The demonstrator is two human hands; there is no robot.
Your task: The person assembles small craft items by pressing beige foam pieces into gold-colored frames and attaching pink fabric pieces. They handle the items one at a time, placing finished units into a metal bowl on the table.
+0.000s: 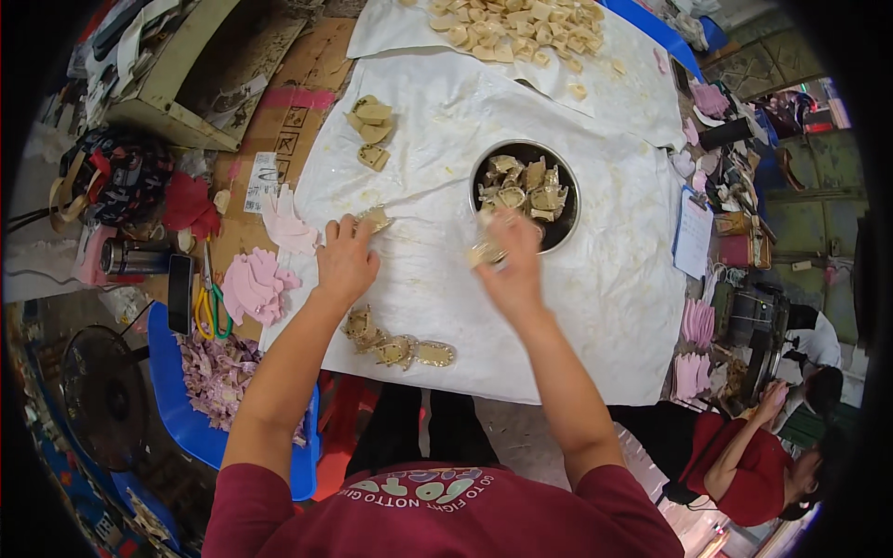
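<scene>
My left hand point(346, 259) rests on the white-covered table, its fingers closed on the edge of a small beige moulded piece point(376, 219). Smeared by motion, my right hand point(512, 265) is at the near left rim of a round metal bowl point(570, 235). A shiny beige piece point(486, 253) shows at its fingertips. Similar curved pieces with dark dots point(533, 181) lie heaped inside the bowl. A short row of beige pieces point(393, 350) sits by the table's near edge, and a small stack point(371, 126) lies farther off on the left.
A large pile of beige pieces point(521, 26) covers the far end. Pink cut pieces point(256, 286), scissors point(206, 302) and a phone point(180, 294) lie at left, above a blue scrap bin point(177, 381). A clipboard point(692, 234) lies along the right edge; a person in red point(753, 474) sits beyond.
</scene>
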